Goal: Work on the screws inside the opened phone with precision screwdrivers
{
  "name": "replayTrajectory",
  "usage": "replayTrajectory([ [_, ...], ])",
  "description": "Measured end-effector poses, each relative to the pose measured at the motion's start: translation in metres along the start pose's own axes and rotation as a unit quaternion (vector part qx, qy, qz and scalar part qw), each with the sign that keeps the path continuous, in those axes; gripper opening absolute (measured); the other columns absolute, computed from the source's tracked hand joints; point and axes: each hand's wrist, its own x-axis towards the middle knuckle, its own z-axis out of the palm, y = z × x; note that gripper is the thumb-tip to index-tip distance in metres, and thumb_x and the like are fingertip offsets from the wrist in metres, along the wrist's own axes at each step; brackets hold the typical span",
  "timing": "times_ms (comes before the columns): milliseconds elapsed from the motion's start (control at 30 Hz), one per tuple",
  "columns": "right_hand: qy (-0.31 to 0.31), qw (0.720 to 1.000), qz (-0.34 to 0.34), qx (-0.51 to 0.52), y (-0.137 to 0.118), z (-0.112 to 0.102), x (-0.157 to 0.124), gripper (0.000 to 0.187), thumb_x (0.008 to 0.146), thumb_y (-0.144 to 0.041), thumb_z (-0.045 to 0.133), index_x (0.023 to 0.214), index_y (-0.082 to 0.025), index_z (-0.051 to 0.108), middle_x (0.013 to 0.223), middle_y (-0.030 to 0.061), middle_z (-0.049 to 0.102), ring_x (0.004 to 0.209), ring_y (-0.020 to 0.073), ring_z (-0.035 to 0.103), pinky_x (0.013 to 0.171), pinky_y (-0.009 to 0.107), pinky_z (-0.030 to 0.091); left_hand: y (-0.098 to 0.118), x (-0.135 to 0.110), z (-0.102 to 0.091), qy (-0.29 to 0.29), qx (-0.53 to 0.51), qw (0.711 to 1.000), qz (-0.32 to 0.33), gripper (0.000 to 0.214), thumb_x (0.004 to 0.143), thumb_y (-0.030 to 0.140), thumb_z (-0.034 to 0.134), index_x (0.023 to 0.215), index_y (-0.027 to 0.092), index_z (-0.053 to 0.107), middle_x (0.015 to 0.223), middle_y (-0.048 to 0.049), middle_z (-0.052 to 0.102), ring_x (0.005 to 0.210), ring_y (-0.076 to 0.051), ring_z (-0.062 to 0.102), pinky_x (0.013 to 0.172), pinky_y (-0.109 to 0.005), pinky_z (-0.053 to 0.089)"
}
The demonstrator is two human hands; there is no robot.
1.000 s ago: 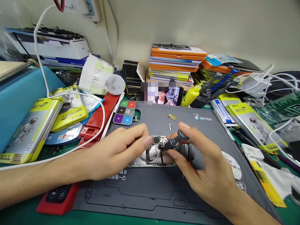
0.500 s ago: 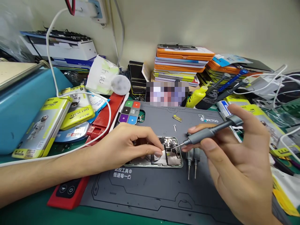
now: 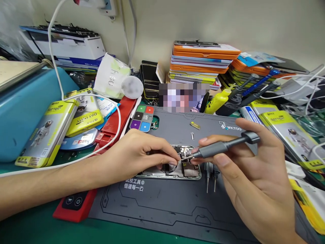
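An opened phone (image 3: 189,171) lies on a grey work mat (image 3: 165,206), its circuit board showing. My left hand (image 3: 138,156) rests on the phone with thumb and forefinger pinched at the tip of a grey screwdriver (image 3: 223,146). My right hand (image 3: 254,179) grips that screwdriver, which lies nearly level with its tip over the phone's board. Whether a screw sits between my left fingers is too small to tell. Two more screwdrivers (image 3: 211,176) lie on the mat just right of the phone.
A coloured screw tray (image 3: 142,118), a small yellow part (image 3: 195,125) and a loose metal pin (image 3: 192,136) sit on the mat's far side. Yellow battery boxes (image 3: 48,132), a red tool (image 3: 115,123), a yellow bottle (image 3: 218,100), stacked orange cases (image 3: 203,61) and white cables (image 3: 83,149) crowd the edges.
My right hand swung the screwdriver from steep to nearly level and drew back right. My left fingers moved up to pinch at its tip.
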Motion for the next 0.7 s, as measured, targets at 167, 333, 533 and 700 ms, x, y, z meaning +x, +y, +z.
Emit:
replayTrajectory([
  [167,-0.008,0.999,0.019,0.039,0.0024,0.0008,-0.0016,0.046,0.102,-0.004,0.056,0.141,-0.028,0.048,0.114,0.0066,0.077,0.099,0.0195,0.081,0.082,0.030,0.073,-0.0003,0.0003,0.0006,-0.007,0.005,1.000,0.013,0.016,0.103,0.028,0.068,0.105,0.022,0.084,0.100,0.0057,0.082,0.078,-0.006,0.076,0.074,-0.011,0.056],
  [333,-0.019,0.998,0.024,0.055,0.0039,0.0006,-0.0027,0.044,0.103,-0.004,0.055,0.139,-0.028,0.046,0.116,0.0067,0.076,0.093,0.0187,0.081,0.082,0.031,0.073,-0.0011,0.0007,0.0009,-0.006,0.019,0.999,0.030,0.016,0.103,0.027,0.069,0.105,0.022,0.083,0.102,0.0062,0.082,0.084,-0.005,0.076,0.077,-0.010,0.055],
  [533,-0.016,0.997,0.030,0.062,0.0053,-0.0008,-0.0034,0.045,0.103,-0.006,0.056,0.140,-0.029,0.047,0.116,0.0060,0.077,0.095,0.0179,0.080,0.082,0.029,0.072,-0.0007,0.0011,0.0009,-0.006,0.027,0.999,0.041,0.016,0.103,0.026,0.069,0.106,0.021,0.083,0.102,0.0059,0.082,0.086,-0.005,0.076,0.078,-0.009,0.053],
  [700,-0.004,0.998,0.041,0.055,0.0035,-0.0006,-0.0022,0.040,0.103,-0.010,0.059,0.136,-0.030,0.047,0.114,0.0051,0.077,0.090,0.0172,0.080,0.080,0.028,0.072,-0.0003,0.0002,0.0009,0.002,0.030,0.997,0.074,0.017,0.102,0.021,0.068,0.110,0.017,0.082,0.103,0.0040,0.082,0.084,-0.004,0.076,0.078,-0.008,0.054],
])
